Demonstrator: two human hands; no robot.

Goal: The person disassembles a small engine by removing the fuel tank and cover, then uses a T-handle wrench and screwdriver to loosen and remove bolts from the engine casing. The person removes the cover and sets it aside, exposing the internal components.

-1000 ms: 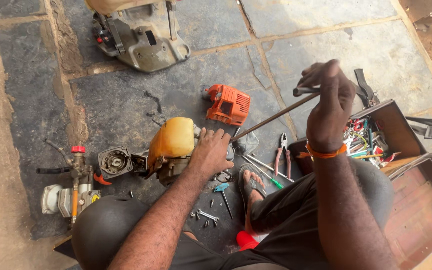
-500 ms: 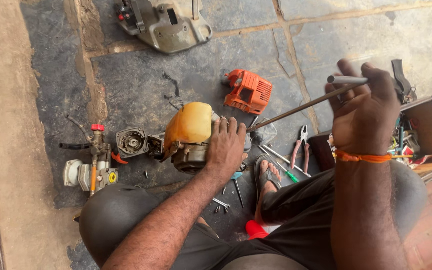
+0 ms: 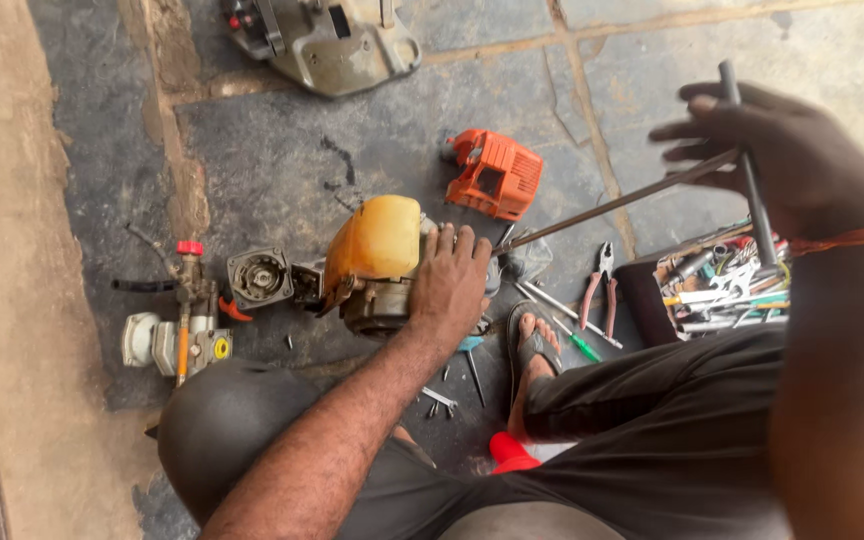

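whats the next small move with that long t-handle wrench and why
Probably turn the T-handle wrench a little further with the right hand, keeping the left hand pressed on the small engine. The shaft's far end sits at the engine beside the left hand, the right hand grips the crossbar, and the engine lies loose on the stone floor, so it needs bracing.

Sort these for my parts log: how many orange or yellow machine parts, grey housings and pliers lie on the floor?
Orange or yellow parts: 2, the yellow tank under the left hand and the orange cover
Grey housings: 1
Pliers: 1
Total: 4
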